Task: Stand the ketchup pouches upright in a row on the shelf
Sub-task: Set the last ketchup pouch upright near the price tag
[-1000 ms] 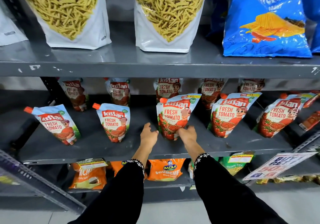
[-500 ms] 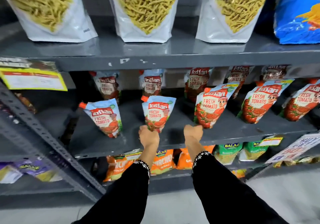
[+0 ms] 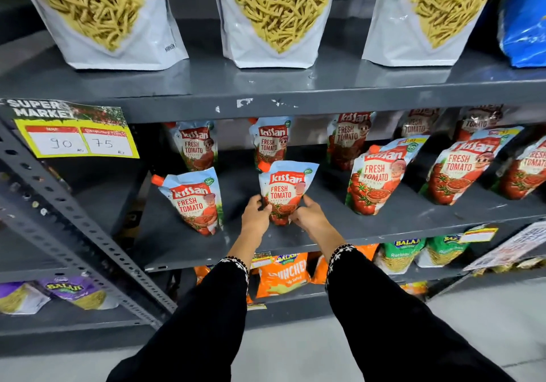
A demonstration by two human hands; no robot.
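Both hands, left hand (image 3: 256,214) and right hand (image 3: 307,214), pinch the base of a ketchup pouch (image 3: 284,191) near the shelf (image 3: 384,231) front edge, where, released off-balance, its soft bottom could buckle, tipping it toward the neighbouring pouch (image 3: 197,203) to its left.

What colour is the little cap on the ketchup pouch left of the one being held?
Orange. The cap sits at the top left corner of that pouch, seen in the head view.
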